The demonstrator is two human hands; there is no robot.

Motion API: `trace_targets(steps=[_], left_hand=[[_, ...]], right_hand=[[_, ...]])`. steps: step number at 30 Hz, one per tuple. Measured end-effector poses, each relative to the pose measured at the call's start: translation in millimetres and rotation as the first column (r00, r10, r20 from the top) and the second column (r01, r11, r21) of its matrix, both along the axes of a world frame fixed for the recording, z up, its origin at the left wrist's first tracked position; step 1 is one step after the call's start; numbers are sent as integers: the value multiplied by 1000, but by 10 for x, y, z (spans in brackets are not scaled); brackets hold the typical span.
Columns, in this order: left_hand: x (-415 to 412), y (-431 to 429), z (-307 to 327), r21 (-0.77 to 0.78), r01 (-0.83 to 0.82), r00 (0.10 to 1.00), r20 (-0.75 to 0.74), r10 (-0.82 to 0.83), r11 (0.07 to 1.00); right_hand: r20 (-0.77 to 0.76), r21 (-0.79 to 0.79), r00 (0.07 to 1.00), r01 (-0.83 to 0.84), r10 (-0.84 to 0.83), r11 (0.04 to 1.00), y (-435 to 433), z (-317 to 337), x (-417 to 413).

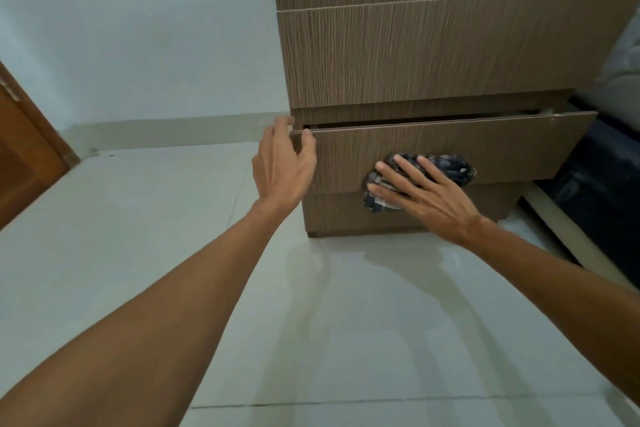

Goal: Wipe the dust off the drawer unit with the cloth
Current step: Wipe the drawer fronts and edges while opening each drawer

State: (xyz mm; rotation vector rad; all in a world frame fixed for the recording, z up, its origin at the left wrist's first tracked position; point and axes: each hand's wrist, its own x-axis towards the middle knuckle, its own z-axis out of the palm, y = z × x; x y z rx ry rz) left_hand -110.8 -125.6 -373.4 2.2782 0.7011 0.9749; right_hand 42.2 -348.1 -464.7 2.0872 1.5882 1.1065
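A brown wood-grain drawer unit (pixel 433 45) stands on the floor at the upper right. Its lowest drawer (pixel 502 146) is pulled partly out. My left hand (pixel 282 166) grips the top left corner of that drawer front, thumb in front and fingers curled behind the edge. My right hand (pixel 419 189) lies flat with fingers spread, pressing a crumpled dark blue and white cloth (pixel 450 166) against the middle of the drawer front. Part of the cloth hangs below the drawer's lower edge.
Pale glossy floor tiles (pixel 311 322) stretch in front of the unit. A pale wall (pixel 138 28) with a skirting strip is behind on the left. A brown wooden door (pixel 24 156) is at the far left. Dark furniture (pixel 609 191) stands close to the unit's right.
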Motion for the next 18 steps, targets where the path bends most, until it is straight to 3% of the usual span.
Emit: trace_targets(steps=[3,5,8,14,18], left_hand=[[70,-82,-17,375,74,996,-68,-52,924],[157,-178,12,463,142,987,-130,-91,875],[289,-366,107,476,142,987,-133,-89,868],[450,-607,216,429,202,978,-140,-156,880],[483,-562,152,487,199,978,-153,-141,851]], right_hand=[[-136,207,986,119,-92,971,-289,22,-23],[-184,358,979,146,-84,922,-290,93,-73],[-132,470,990,97,-39,877,-14,157,-144],[-100,325,993,91,-62,941,250,10,-15],[-146,379,985,143,-94,914,20,-6,177]])
